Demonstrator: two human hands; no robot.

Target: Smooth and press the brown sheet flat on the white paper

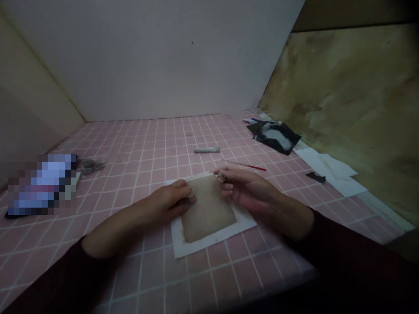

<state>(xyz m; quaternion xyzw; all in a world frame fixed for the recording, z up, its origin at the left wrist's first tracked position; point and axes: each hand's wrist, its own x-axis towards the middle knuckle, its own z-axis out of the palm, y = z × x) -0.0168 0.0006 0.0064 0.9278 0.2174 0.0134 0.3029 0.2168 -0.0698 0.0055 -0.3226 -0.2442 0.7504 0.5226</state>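
A grey-brown rectangular sheet (209,213), perhaps sandpaper, lies on a larger white sheet of paper (183,250) in front of me. My left hand (173,196) is over the left side of the brown sheet. Its fingers are curled with the tips together, and I cannot make out what is in them. Above the sheet's far right corner, my right hand (238,185) pinches a small dark grey piece (222,176) between thumb and finger. The fingers hide most of that piece.
Beyond the paper lie a grey tube-like stick (207,149), a thin tool with a red handle (257,167) and a small pale ring (189,134). Black sheets (278,137) and white papers (340,174) lie right. At left are a blurred-out phone-like device (46,183) and small grey rings (91,166).
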